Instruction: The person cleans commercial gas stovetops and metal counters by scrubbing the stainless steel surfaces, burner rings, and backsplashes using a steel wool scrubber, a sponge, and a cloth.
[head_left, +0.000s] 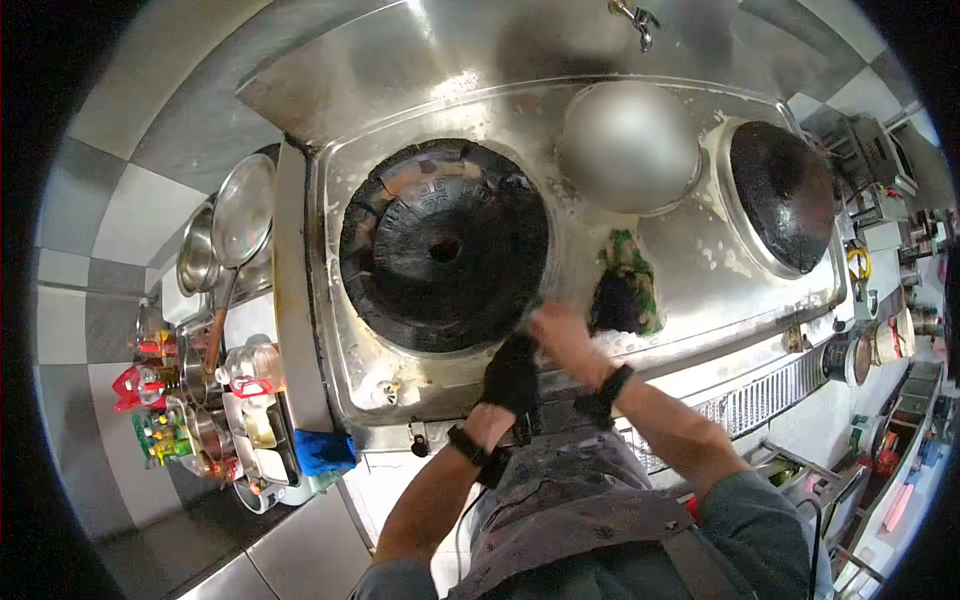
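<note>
A dark cloth or glove (512,372) covers or lies against my left hand (498,405), which is near the front edge of the steel stove top. My right hand (562,335), bare and blurred, is beside it, its fingers close to the dark material. Just behind and to the left sits a large round black burner (445,245). Right of my hands, a dark and green scrubbing cloth (626,290) lies on the wet steel. The fingers of both hands are too hidden or smeared to make out.
A round metal lid (630,148) and a second black burner (785,195) are at the back and right. A tap (640,22) juts from the back wall. Pans (244,208), bottles (252,368) and a blue cloth (323,452) are on the left.
</note>
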